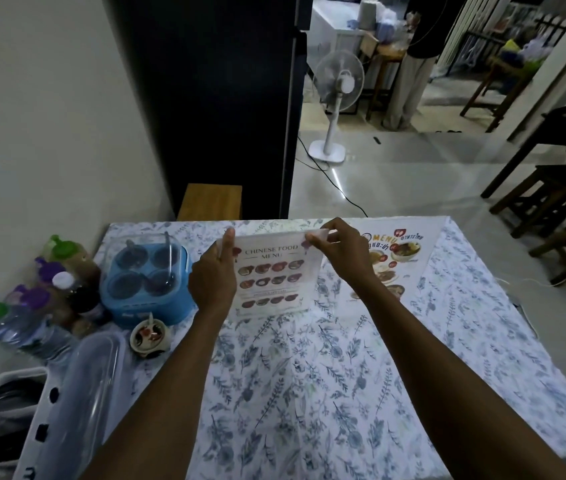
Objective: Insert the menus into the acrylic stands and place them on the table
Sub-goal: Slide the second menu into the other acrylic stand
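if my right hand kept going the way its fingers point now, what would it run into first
The right hand points left along the top edge of the Chinese food menu, so it would probably meet the left hand first; depth is hard to judge.

1. Worktop (361,393) under a white cloth printed with blue leaves.
2. At centre, toward 12 o'clock: acrylic stand (272,277) upright, base on the cloth.
3. At 2 o'clock: second menu (395,265) lying flat.
4. At 9 to 10 o'clock: blue condiment caddy (139,289), small ceramic pot (150,336), capped bottles (46,292).
5. At 8 o'clock: clear plastic box (84,393).
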Demonstrator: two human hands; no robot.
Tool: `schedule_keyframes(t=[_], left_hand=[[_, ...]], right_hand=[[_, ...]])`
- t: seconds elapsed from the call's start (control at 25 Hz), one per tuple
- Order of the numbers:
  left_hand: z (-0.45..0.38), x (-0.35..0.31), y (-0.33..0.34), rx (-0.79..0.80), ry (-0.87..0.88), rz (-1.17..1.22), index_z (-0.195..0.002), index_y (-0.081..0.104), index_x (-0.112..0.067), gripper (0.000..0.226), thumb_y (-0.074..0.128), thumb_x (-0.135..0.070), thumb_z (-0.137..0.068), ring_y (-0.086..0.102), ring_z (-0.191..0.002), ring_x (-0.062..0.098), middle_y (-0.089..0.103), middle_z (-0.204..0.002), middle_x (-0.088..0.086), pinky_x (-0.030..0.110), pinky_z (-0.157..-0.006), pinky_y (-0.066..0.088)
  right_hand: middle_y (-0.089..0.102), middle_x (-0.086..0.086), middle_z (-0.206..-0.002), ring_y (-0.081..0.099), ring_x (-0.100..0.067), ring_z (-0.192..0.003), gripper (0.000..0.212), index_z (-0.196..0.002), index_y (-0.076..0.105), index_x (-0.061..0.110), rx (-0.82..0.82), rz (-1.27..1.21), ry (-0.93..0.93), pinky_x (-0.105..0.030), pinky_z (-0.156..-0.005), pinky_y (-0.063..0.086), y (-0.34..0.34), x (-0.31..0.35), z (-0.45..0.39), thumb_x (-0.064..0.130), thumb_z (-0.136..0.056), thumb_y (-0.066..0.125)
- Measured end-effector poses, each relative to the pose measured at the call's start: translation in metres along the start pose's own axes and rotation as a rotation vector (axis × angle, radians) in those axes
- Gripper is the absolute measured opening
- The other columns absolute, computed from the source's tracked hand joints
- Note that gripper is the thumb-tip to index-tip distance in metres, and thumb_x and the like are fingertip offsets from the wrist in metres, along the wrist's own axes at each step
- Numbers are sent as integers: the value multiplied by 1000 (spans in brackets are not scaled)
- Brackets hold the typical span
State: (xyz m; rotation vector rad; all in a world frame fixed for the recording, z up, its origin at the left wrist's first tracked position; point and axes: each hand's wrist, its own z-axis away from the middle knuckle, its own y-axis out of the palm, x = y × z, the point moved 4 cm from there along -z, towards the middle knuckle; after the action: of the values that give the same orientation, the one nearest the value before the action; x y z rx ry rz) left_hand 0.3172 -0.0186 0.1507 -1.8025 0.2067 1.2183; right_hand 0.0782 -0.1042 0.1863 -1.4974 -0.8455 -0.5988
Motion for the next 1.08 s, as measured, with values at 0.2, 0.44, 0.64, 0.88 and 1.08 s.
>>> schedule_keyframes(t=[0.2, 0.44, 0.64, 0.88, 1.08], left_hand=[[-16, 9, 11, 7, 78, -5, -107, 63, -23, 80, 14, -83, -87, 69, -90, 30, 74, -95, 5, 48, -79, 55], [-33, 20, 22, 75, 88, 68, -83, 51, -18, 51, 41, -66, -95, 65, -66, 19, 63, -71, -4, 36, -55, 52], [-47, 21, 26, 135, 71, 114, -84, 55, -21, 27, 65, -45, -93, 63, -63, 5, 63, -72, -10, 18, -54, 46], [-52, 30, 33, 145, 27, 170, -94, 62, -15, 30, 74, -42, -87, 71, -75, 10, 74, -87, -5, 32, -64, 59], [-51, 31, 34, 165, 17, 138, -99, 62, -15, 32, 77, -39, -85, 71, -83, 11, 74, -94, -2, 32, -69, 60]], right_hand=[[73, -5, -103, 64, -9, -78, 42, -105, 58, 11, 0, -49, 40, -14, -54, 41, 13, -4, -17, 44, -83, 75], [63, 4, -96, 57, -1, -75, 39, -98, 53, 15, -8, -125, 91, -6, -51, 41, 30, -14, -36, 42, -84, 75], [61, 1, -95, 59, -10, -78, 42, -102, 55, 9, -2, -130, 98, -15, -58, 40, 41, -19, -52, 43, -85, 74], [64, 3, -100, 64, -15, -88, 43, -104, 57, 13, 5, -140, 113, -15, -65, 46, 47, -26, -59, 47, -84, 73], [61, 5, -93, 53, 2, -72, 35, -98, 53, 15, 1, -123, 112, -9, -52, 39, 47, -25, -55, 42, -87, 71]])
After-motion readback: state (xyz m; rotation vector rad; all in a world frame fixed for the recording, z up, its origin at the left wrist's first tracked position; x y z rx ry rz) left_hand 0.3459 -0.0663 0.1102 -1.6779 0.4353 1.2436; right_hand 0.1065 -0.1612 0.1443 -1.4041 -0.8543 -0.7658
